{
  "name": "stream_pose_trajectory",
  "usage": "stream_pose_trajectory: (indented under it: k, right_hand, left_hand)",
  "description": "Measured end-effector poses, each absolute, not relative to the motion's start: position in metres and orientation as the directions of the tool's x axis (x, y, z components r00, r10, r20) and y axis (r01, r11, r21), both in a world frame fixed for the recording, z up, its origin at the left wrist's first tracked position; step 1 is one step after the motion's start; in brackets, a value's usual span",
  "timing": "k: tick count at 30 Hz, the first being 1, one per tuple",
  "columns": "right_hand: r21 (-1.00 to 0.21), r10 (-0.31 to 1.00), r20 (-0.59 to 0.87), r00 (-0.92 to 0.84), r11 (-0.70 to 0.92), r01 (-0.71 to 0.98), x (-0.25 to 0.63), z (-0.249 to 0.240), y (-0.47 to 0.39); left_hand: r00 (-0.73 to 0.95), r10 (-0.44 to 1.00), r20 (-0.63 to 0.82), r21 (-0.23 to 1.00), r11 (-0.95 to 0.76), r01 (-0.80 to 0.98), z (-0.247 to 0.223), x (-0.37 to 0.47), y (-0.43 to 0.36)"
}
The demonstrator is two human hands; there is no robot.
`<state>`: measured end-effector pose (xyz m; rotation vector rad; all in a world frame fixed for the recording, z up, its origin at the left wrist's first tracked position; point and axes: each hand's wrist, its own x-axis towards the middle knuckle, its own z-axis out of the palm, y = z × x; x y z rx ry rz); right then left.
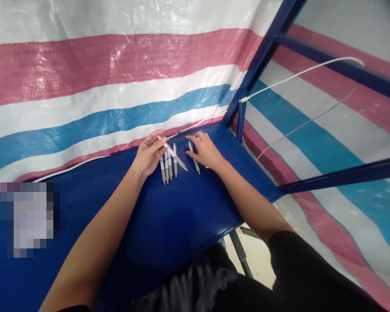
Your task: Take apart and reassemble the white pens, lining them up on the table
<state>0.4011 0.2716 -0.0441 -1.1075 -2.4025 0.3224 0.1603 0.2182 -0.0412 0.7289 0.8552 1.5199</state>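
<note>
My left hand (150,152) pinches a white-and-grey pen (175,157) between thumb and fingers, its grey tip angled down to the right. Below and behind that pen, several similar pens (167,171) lie side by side on the blue tabletop (182,216), their upper ends partly covered by the hand. To the right, my right hand (203,149) is over another pen (196,166) on the table. Its thumb and index finger are apart, and the thumb crosses in front of that pen. Whether the thumb touches it is hard to make out. Something small and dark shows beneath the right palm.
A striped plastic sheet (126,95) hangs along the table's back edge. Blue metal frame bars (242,121) rise at the right corner, with a white cable (295,76) looping from them. A blurred-out patch (32,216) covers something at the left.
</note>
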Motion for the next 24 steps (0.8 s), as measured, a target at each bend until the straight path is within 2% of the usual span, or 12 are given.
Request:
stream_pose_trajectory:
  k: [1,3,5,7,9,12,15,18,19,21,24]
  right_hand:
    - [-0.387,0.765,0.330,-0.552,0.643,0.661,0.401,-0.041,0.271]
    - [-0.444,0.783,0.348,-0.515,0.621,0.645,0.401,-0.032,0.266]
    - [-0.577,0.802,0.325,-0.501,0.588,0.567,0.397,-0.020,0.255]
    - [-0.749,0.779,0.203,-0.593,0.514,0.419,0.391,-0.010,0.241]
    - [-0.839,0.729,0.116,-0.674,0.435,0.326,0.384,-0.004,0.228]
    - [-0.900,0.696,0.063,-0.715,0.349,0.260,0.378,-0.005,0.220]
    - [-0.968,0.665,0.011,-0.746,0.195,0.159,0.382,-0.008,0.228]
    - [-0.991,0.573,-0.080,-0.815,0.044,0.128,0.391,-0.006,0.239]
    - [-0.987,0.560,-0.087,-0.824,0.066,0.148,0.394,-0.004,0.241]
    - [-0.945,0.594,-0.040,-0.804,0.239,0.224,0.397,-0.002,0.242]
    - [-0.752,0.681,0.102,-0.725,0.530,0.392,0.397,-0.001,0.241]
  left_hand:
    - [-0.109,0.993,-0.031,0.843,-0.032,-0.536,-0.039,0.159,0.218]
    - [-0.100,0.994,-0.039,0.847,-0.021,-0.531,-0.035,0.158,0.216]
    - [-0.107,0.994,-0.028,0.858,-0.031,-0.513,-0.032,0.156,0.215]
    - [-0.121,0.993,-0.001,0.871,-0.058,-0.488,-0.028,0.156,0.213]
    - [-0.136,0.990,0.038,0.883,-0.097,-0.459,-0.026,0.156,0.212]
    - [-0.128,0.986,0.107,0.909,-0.149,-0.388,-0.023,0.154,0.209]
    - [-0.043,0.986,0.160,0.944,-0.166,-0.286,-0.022,0.148,0.208]
    - [0.042,0.976,0.214,0.965,-0.204,-0.168,-0.024,0.144,0.208]
    - [0.046,0.971,0.236,0.965,-0.228,-0.131,-0.025,0.145,0.208]
    - [0.012,0.960,0.280,0.956,-0.278,-0.091,-0.028,0.149,0.208]
    - [-0.081,0.952,0.295,0.945,-0.304,-0.122,-0.033,0.159,0.208]
